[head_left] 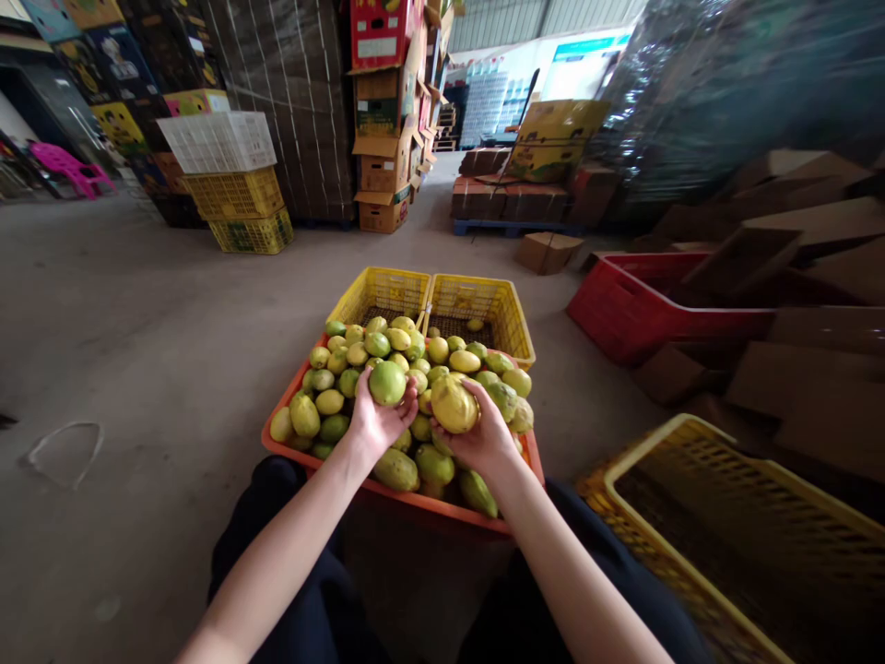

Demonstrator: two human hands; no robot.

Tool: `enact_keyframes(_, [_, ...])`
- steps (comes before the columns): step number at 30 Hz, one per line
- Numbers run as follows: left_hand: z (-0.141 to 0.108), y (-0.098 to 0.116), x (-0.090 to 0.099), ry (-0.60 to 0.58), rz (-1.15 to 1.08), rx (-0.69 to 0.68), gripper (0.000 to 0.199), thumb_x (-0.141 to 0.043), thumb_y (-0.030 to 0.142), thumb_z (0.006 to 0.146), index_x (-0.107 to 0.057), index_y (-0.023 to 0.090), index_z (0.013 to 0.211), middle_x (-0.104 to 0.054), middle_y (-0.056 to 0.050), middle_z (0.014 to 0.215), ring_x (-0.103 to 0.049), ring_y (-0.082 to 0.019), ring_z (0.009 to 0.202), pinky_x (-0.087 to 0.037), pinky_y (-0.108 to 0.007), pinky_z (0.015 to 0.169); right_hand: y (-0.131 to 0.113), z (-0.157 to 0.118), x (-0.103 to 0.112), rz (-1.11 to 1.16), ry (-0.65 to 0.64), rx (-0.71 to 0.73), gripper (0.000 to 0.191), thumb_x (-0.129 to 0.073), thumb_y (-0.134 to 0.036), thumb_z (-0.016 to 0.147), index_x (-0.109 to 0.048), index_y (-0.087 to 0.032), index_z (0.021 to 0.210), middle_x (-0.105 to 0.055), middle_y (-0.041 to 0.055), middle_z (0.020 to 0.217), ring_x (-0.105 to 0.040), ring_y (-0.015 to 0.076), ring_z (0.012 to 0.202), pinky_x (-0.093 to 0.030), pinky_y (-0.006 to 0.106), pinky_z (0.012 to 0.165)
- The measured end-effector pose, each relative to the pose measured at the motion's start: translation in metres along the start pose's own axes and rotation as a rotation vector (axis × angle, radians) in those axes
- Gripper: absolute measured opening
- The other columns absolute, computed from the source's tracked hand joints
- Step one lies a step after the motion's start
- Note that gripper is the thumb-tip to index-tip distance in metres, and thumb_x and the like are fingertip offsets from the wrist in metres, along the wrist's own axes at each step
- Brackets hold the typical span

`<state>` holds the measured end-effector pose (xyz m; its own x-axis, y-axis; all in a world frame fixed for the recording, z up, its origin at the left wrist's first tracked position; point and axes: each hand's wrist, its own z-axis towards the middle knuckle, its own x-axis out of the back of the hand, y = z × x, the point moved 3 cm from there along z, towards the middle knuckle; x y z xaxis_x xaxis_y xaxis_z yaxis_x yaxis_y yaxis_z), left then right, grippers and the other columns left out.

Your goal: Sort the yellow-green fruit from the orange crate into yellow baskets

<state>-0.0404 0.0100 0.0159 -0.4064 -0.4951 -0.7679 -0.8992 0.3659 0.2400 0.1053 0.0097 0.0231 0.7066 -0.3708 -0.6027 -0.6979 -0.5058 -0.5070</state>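
A round green lemon (388,383) rests in the upturned palm of my left hand (379,426), its fingers curled round the underside. My right hand (480,438) grips a larger, knobbly yellow lemon (454,403) from the right side. Both hands are over an orange crate (277,433) heaped with green and yellow lemons (396,470) of mixed sizes. Just beyond it stand two yellow crates side by side, the left yellow crate (349,293) and the right yellow crate (515,318). A few lemons (475,325) lie at the bottom of the right one.
Close by my right leg stands another yellow crate (681,433). A red crate (622,318) and flattened cardboard (808,387) lie farther right. Stacked crates (235,198), tall stacks of cartons (380,175) and a loaded blue pallet (512,226) stand behind. A pink chair (69,169) is far left.
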Motion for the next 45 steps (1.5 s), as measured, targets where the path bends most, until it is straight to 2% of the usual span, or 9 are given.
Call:
enact_keyframes(3, [-0.004,0.002,-0.002,0.017,-0.054,-0.04,0.054,-0.049,0.055,0.103,-0.066,0.009,0.127,-0.066,-0.007,0.078,-0.062,-0.017,0.06,-0.058,-0.027,0.054,0.0,-0.003,-0.003,-0.048,-0.032,0.022,0.007,-0.062,-0.023,0.096,-0.065,-0.02,0.101,-0.075,0.0017,0.077,-0.071,0.0187,0.06,-0.059,0.027,0.048])
enact_keyframes(7, [-0.006,0.004,-0.006,-0.012,-0.094,-0.06,0.049,-0.051,0.048,0.104,-0.065,0.008,0.128,-0.069,-0.01,0.087,-0.058,-0.015,0.061,-0.055,-0.024,0.052,0.002,-0.007,-0.005,-0.087,-0.069,0.035,0.009,-0.066,-0.019,0.093,-0.065,-0.019,0.102,-0.076,0.0032,0.079,-0.071,0.0185,0.059,-0.059,0.027,0.046])
enact_keyframes(11, [-0.003,0.002,-0.003,0.023,-0.094,-0.028,0.048,-0.042,0.04,0.106,-0.063,0.006,0.133,-0.067,-0.01,0.085,-0.062,-0.017,0.062,-0.058,-0.025,0.051,0.001,-0.008,-0.005,-0.028,-0.009,0.048,0.004,-0.064,-0.025,0.095,-0.063,-0.021,0.096,-0.072,-0.0005,0.071,-0.069,0.0179,0.053,-0.057,0.027,0.044])
enact_keyframes(15, [0.0,0.0,-0.001,0.02,-0.022,-0.024,0.045,-0.037,0.031,0.106,-0.062,0.008,0.135,-0.071,-0.012,0.087,-0.063,-0.017,0.059,-0.057,-0.025,0.049,-0.001,-0.005,-0.003,-0.026,0.035,0.022,0.016,-0.054,-0.033,0.1,-0.063,-0.021,0.095,-0.07,0.0005,0.066,-0.069,0.0193,0.052,-0.051,0.026,0.038])
enact_keyframes(23, [-0.009,0.001,-0.003,-0.076,0.076,-0.047,0.051,-0.054,0.052,0.101,-0.068,0.006,0.121,-0.066,-0.008,0.07,-0.061,-0.018,0.056,-0.055,-0.027,0.051,-0.004,-0.003,0.001,-0.007,0.032,0.113,0.014,-0.072,-0.03,0.086,-0.064,-0.025,0.096,-0.072,-0.0003,0.071,-0.067,0.0178,0.054,-0.056,0.027,0.043])
enact_keyframes(30, [0.0,0.0,0.0,-0.079,0.018,-0.03,0.045,-0.046,0.04,0.101,-0.068,0.01,0.127,-0.07,-0.009,0.077,-0.057,-0.017,0.054,-0.048,-0.025,0.045,-0.004,-0.005,0.002,-0.008,0.052,0.058,0.013,-0.062,-0.032,0.09,-0.067,-0.022,0.097,-0.072,0.0022,0.068,-0.068,0.0201,0.055,-0.055,0.028,0.043])
enact_keyframes(34, [0.002,-0.004,-0.002,-0.044,0.1,-0.038,0.039,-0.043,0.03,0.104,-0.067,0.015,0.131,-0.074,-0.009,0.087,-0.068,-0.02,0.065,-0.058,-0.028,0.054,-0.002,-0.001,0.002,-0.027,0.052,0.07,0.012,-0.064,-0.028,0.089,-0.067,-0.022,0.099,-0.072,0.0014,0.068,-0.067,0.0195,0.053,-0.054,0.027,0.042])
enact_keyframes(39, [-0.006,-0.005,-0.008,-0.069,0.083,-0.031,0.041,-0.05,0.043,0.106,-0.068,0.012,0.127,-0.074,-0.011,0.089,-0.074,-0.022,0.074,-0.064,-0.03,0.062,-0.001,-0.002,0.001,-0.018,0.068,0.073,0.013,-0.069,-0.029,0.088,-0.067,-0.024,0.099,-0.075,0.0,0.072,-0.068,0.0188,0.055,-0.057,0.028,0.044])
enact_keyframes(45, [-0.009,0.0,-0.004,-0.023,0.05,-0.004,0.045,-0.058,0.047,0.102,-0.067,0.009,0.124,-0.072,-0.011,0.082,-0.072,-0.02,0.068,-0.061,-0.025,0.053,-0.004,-0.002,0.004,0.085,0.033,0.071,0.012,-0.07,-0.035,0.084,-0.065,-0.029,0.093,-0.073,-0.0008,0.071,-0.069,0.0191,0.057,-0.058,0.028,0.044])
